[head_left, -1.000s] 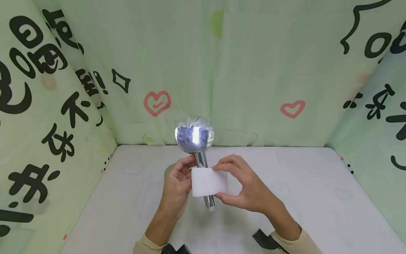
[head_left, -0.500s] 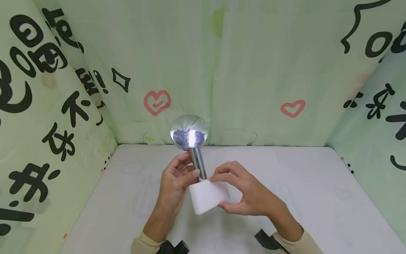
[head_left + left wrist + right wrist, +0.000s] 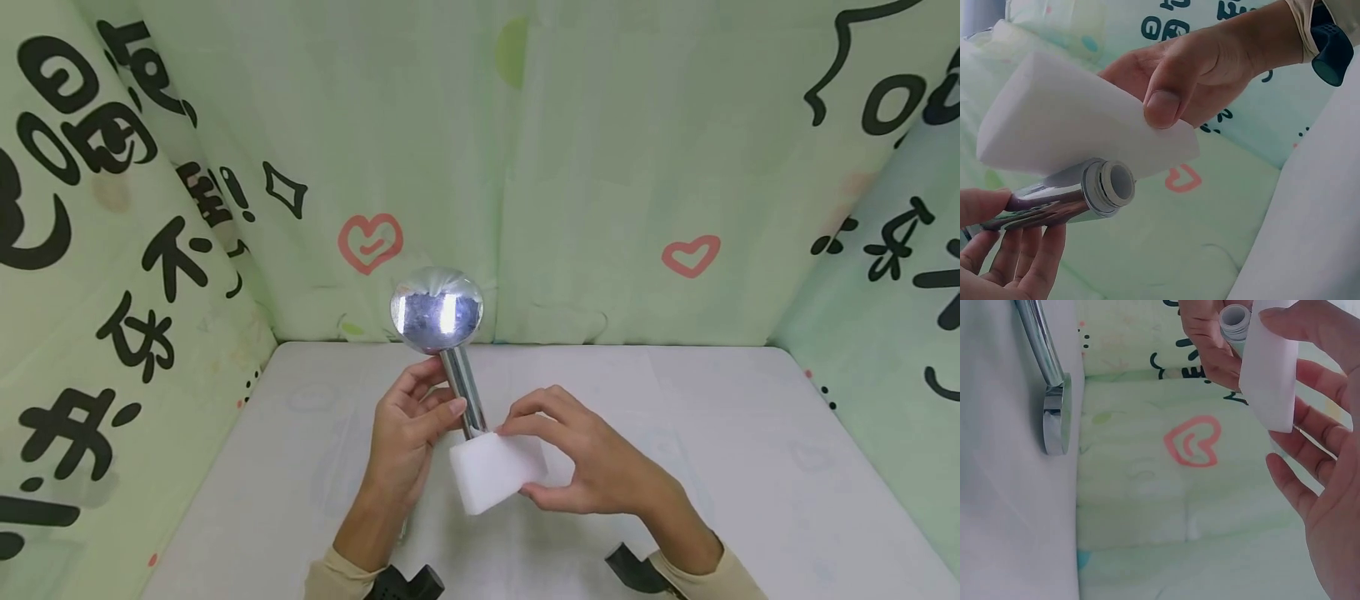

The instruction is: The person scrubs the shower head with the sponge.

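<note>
A chrome hand shower (image 3: 437, 310) with a round, mirror-like head is held above the table, its handle slanting down to the right. My left hand (image 3: 405, 437) grips the handle with its thumb in front and its fingers behind. With thumb and fingers my right hand (image 3: 588, 454) pinches a white sponge block (image 3: 495, 471), which lies over the lower handle and hides its end in the head view. The left wrist view shows the open threaded end (image 3: 1119, 182) of the handle beside the sponge. Whether the sponge presses on the metal, I cannot tell.
In the right wrist view, another chrome piece with a handle and a round disc (image 3: 1055, 422) lies on the white table (image 3: 712, 417). A pale green printed curtain (image 3: 600, 167) stands behind the table and along both sides.
The sponge has slid down the handle and tilted, covering the end that stuck out below it. The shower has shifted left and leans more. My left thumb now lies across the handle.
</note>
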Available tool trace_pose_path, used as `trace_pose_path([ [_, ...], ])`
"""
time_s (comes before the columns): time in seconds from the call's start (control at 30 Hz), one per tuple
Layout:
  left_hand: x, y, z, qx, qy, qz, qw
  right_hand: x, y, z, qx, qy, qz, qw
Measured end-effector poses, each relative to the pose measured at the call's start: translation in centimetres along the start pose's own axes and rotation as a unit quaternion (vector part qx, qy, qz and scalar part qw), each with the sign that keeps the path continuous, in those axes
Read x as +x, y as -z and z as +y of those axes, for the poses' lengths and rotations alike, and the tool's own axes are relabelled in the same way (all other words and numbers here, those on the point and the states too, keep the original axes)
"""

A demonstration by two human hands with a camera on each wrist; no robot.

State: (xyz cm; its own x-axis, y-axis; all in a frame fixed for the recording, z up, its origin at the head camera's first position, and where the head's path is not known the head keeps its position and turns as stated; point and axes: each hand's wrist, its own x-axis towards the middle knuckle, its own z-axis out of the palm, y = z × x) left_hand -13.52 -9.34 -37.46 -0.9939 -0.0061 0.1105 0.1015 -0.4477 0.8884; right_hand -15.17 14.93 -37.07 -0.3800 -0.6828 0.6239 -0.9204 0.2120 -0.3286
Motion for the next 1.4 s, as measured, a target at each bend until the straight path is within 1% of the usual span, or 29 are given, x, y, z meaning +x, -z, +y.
trace_pose_path([
  [0.17, -0.1, -0.1, 0.4, 0.004, -0.002, 0.000, 1.0000, -0.2, 0.2, 0.2, 0.000, -0.028, 0.008, 0.9996],
  [0.33, -0.2, -0.2, 0.6, 0.002, -0.002, -0.002, 1.0000, -0.4, 0.2, 0.4, 0.012, -0.072, 0.008, 0.9973],
  [0.43, -0.3, -0.2, 0.7, 0.002, -0.002, -0.004, 1.0000, -0.4, 0.1, 0.4, 0.040, -0.096, 0.003, 0.9946],
  [0.53, -0.3, -0.2, 0.7, 0.002, -0.005, -0.005, 1.0000, -0.4, -0.1, 0.5, 0.087, -0.123, -0.002, 0.9886],
  [0.67, -0.2, -0.3, 0.7, 0.003, -0.010, -0.006, 0.9999, -0.5, -0.3, 0.6, 0.146, -0.173, -0.004, 0.9740],
  [0.77, -0.1, -0.3, 0.7, 0.006, -0.015, -0.006, 0.9999, -0.6, -0.6, 0.7, 0.194, -0.207, -0.006, 0.9587],
  [0.87, 0.0, -0.4, 0.7, 0.010, -0.019, -0.007, 0.9998, -0.6, -0.7, 0.7, 0.245, -0.236, -0.012, 0.9405],
  [1.0, 0.1, -0.5, 0.9, 0.018, -0.026, -0.007, 0.9995, -0.7, -1.0, 0.8, 0.291, -0.256, -0.017, 0.9215],
  [1.13, 0.3, -0.7, 1.0, 0.026, -0.034, -0.005, 0.9991, -0.7, -1.1, 0.8, 0.321, -0.270, -0.019, 0.9076],
  [1.27, 0.5, -0.9, 1.2, 0.035, -0.042, -0.004, 0.9985, -0.7, -1.0, 0.9, 0.357, -0.271, -0.023, 0.8938],
  [1.3, 0.6, -0.9, 1.2, 0.041, -0.045, -0.004, 0.9981, -0.7, -1.0, 1.0, 0.366, -0.271, -0.026, 0.8898],
  [1.4, 0.8, -0.9, 1.4, 0.061, -0.058, -0.007, 0.9964, -0.7, -0.9, 1.0, 0.383, -0.273, -0.033, 0.8820],
])
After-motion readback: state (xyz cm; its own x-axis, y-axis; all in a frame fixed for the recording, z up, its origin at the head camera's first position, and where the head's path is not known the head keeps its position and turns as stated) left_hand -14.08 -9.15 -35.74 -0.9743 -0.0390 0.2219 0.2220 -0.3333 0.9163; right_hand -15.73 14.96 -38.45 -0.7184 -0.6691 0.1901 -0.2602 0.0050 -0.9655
